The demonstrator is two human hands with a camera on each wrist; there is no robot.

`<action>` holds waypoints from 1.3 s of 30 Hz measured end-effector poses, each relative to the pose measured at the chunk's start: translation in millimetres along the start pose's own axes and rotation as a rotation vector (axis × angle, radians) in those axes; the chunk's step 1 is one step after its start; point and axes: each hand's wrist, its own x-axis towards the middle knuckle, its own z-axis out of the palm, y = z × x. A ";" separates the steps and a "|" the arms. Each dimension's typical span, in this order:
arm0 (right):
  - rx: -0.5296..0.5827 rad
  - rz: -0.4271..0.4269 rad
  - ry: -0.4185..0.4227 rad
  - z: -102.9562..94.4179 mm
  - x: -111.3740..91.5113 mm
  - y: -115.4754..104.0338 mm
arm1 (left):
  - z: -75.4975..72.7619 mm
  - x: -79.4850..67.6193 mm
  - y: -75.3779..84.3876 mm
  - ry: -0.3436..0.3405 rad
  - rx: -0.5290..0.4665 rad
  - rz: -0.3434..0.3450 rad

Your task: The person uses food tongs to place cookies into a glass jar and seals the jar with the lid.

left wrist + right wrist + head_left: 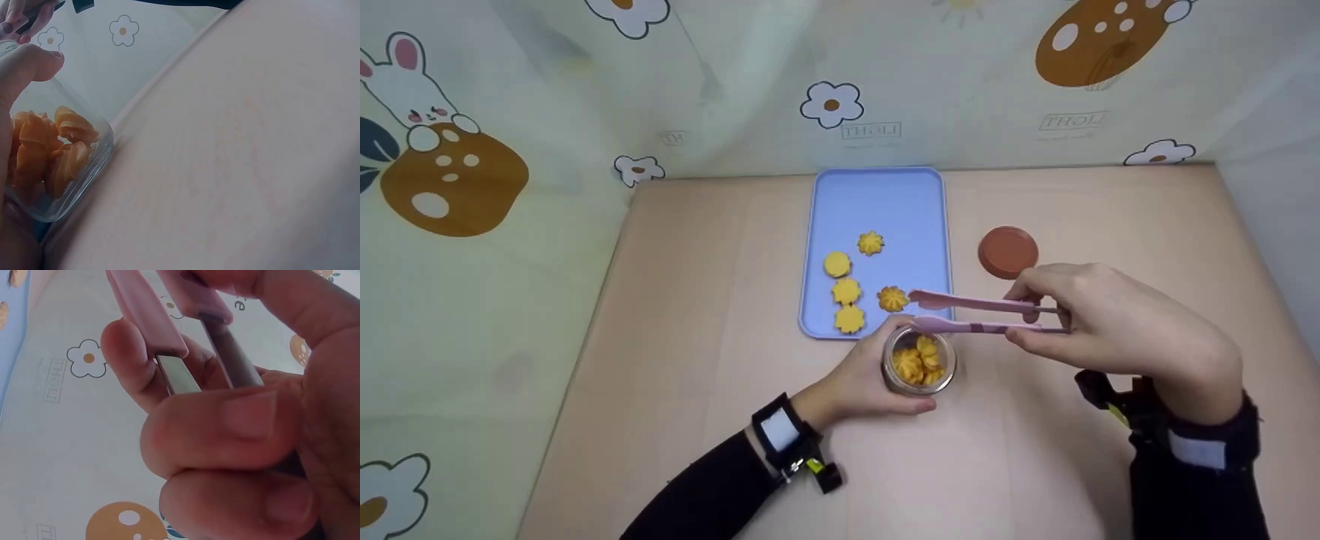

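Note:
My left hand (864, 381) grips a clear glass jar (950, 367) around its side, and several yellow flower-shaped cookies (919, 361) lie inside. In the left wrist view the cookies (48, 149) show through the jar wall (93, 169), with the thumb across its upper part. My right hand (1132, 322) holds pink tongs (975, 303) with metal handles. The tong tips are parted, with nothing between them, over the tray's front right corner and the jar's far rim. One cookie (892, 298) lies on the tray just left of the upper tip. In the right wrist view, fingers (214, 433) wrap the metal handles.
Behind the jar lies a blue tray (877, 202) bearing several cookies, some in a column on its left (846, 291) and one farther back (871, 242). A round brown lid (1008, 252) rests right of the tray. Patterned cloth (735, 97) hangs behind the table.

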 end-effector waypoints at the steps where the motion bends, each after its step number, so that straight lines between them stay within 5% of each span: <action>1: 0.000 -0.002 0.006 0.3 1.0 0.9 | -0.2 0.0 -0.3 0.002 0.003 0.004; 14: -0.082 0.059 0.094 8.8 19.3 13.1 | 0.0 2.4 -2.1 0.004 -0.027 0.040; 23: -0.061 0.142 0.172 44.4 55.7 37.1 | 2.1 2.2 -3.2 -0.012 -0.035 0.027; 39: -0.059 0.267 0.050 82.7 126.8 59.1 | -0.2 1.3 -1.5 -0.015 -0.039 0.013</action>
